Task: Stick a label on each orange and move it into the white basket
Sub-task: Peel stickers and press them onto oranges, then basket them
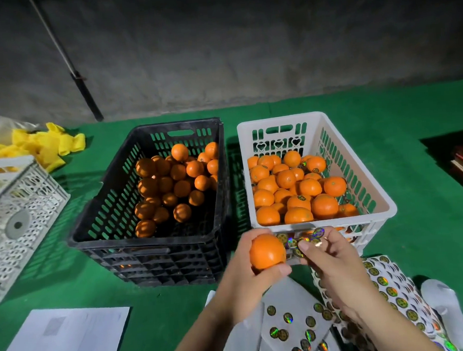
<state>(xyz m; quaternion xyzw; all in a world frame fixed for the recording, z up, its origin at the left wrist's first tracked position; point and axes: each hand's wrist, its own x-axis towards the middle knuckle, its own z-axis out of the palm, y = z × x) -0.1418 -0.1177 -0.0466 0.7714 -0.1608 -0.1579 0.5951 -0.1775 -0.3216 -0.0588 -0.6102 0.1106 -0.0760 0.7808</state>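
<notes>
A fruit-packing workspace, plain and makeshift: a rough grey concrete wall (pixel 243 51) rises behind a work surface covered in green felt-like cloth (pixel 414 140). Bulk oranges fill a black plastic crate (pixel 112 211) and a white basket (pixel 373 182), with sheets of holographic labels (pixel 391 287) nearby.
</notes>
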